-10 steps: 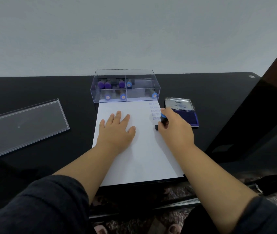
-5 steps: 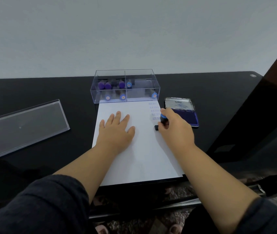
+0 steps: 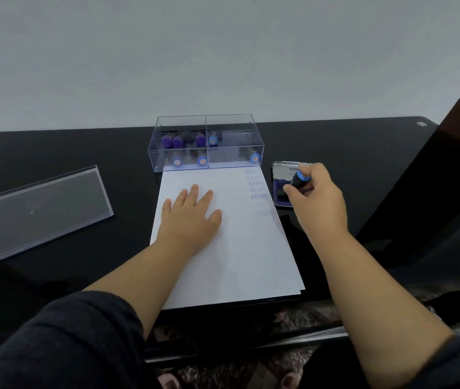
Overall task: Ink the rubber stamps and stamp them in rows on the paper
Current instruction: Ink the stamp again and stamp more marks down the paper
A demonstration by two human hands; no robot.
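While the left hand [image 3: 192, 217] lies flat on the paper [image 3: 240, 248], re-inking proceeds.
Right hand [image 3: 317, 197] pinches the stamp [image 3: 299, 179] over the ink pad [image 3: 280, 195] at three o'clock; press squarely, evenly.

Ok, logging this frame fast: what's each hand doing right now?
Left hand: open, flat on the paper.
Right hand: grips the stamp over the ink pad.

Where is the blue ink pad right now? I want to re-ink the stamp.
In the head view, the open blue ink pad lies on the black table just right of the white paper, under the right hand.
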